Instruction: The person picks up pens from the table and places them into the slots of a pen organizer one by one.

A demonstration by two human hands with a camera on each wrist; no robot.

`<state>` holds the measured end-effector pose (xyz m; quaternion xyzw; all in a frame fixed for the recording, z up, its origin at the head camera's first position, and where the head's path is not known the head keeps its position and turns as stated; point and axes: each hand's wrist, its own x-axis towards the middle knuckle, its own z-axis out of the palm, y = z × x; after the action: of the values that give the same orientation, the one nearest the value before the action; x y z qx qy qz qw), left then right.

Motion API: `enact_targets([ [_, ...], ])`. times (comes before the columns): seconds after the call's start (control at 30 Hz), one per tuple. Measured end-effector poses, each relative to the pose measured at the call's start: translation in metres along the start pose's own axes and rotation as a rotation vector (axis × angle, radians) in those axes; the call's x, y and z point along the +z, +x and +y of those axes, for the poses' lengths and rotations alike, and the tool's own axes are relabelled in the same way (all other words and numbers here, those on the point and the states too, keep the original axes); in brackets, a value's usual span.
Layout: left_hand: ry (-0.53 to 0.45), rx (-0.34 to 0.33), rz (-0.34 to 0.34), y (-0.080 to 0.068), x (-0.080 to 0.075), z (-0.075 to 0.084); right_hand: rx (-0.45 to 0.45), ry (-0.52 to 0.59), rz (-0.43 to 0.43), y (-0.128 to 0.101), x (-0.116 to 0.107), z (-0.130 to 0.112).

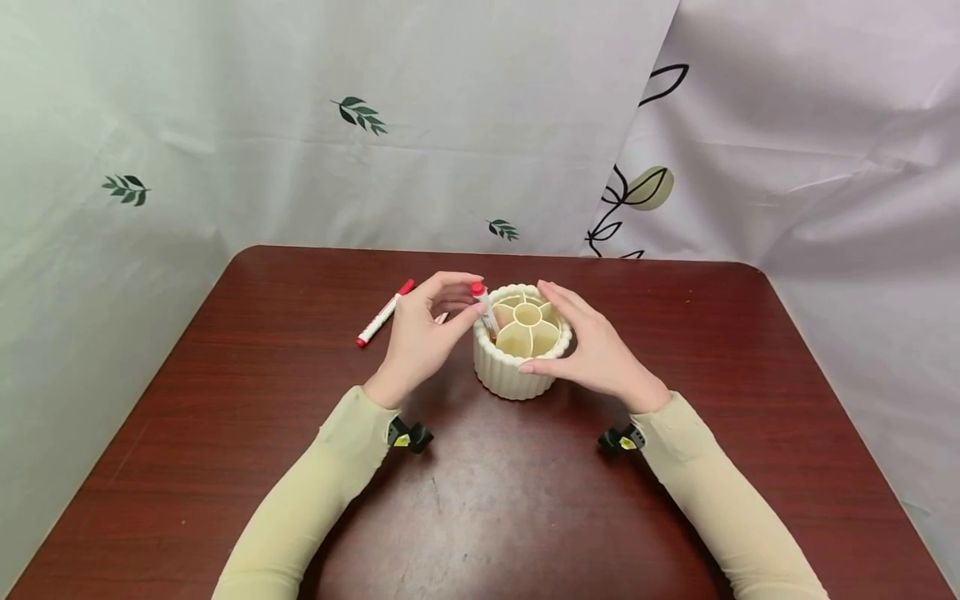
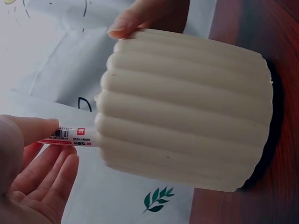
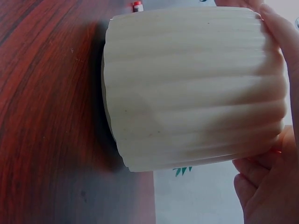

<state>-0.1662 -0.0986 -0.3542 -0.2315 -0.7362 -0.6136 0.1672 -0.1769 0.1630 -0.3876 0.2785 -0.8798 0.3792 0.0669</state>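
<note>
This was seemingly a curtained-off indoor work corner: creased, pale grey fabric sheets (image 1: 262,75) printed with green leaf sprigs (image 1: 363,116) hung around a dark red-brown, wood-grained table (image 1: 495,517).

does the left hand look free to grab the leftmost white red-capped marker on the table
Probably not: the left hand pinches another white, red-capped marker, though the leftmost marker is close by.

A reddish-brown desk (image 1: 705,333) was backed at its far edge by pale cloth (image 1: 480,142). Small green leaf sprigs (image 1: 361,115) were printed on the cloth; a black-outlined vine (image 1: 651,188) was printed farther to the right.
</note>
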Motion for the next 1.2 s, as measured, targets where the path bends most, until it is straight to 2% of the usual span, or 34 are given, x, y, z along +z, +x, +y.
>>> enact_targets([
  [0.07, 0.029, 0.01, -0.012, 0.0, 0.001, -0.007, -0.004, 0.001, 0.005, 0.0, 0.0, 0.0],
  [0.27, 0.155, 0.008, -0.039, -0.004, 0.004, -0.016, 0.003, 0.029, 0.007, -0.003, 0.0, 0.001],
  [0.37, 0.169, 0.009, -0.054, -0.006, 0.004, -0.016, 0.013, 0.024, 0.003, -0.005, -0.002, -0.001],
  [0.5, 0.157, 0.02, -0.04, -0.008, -0.001, -0.014, 0.031, -0.006, -0.002, -0.01, -0.006, -0.003],
  [0.67, 0.166, -0.033, 0.001, -0.01, -0.016, -0.013, 0.047, -0.06, -0.009, -0.019, -0.011, -0.007],
  [0.9, 0.245, -0.1, 0.059, -0.015, -0.043, -0.017, 0.06, -0.109, 0.01, -0.033, -0.016, -0.012],
  [1.03, 0.27, -0.129, 0.071, -0.018, -0.057, -0.019, 0.03, -0.13, 0.067, -0.039, -0.017, -0.015],
  [1.2, 0.309, -0.126, 0.082, -0.02, -0.069, -0.023, -0.039, -0.162, 0.158, -0.041, -0.015, -0.018],
])
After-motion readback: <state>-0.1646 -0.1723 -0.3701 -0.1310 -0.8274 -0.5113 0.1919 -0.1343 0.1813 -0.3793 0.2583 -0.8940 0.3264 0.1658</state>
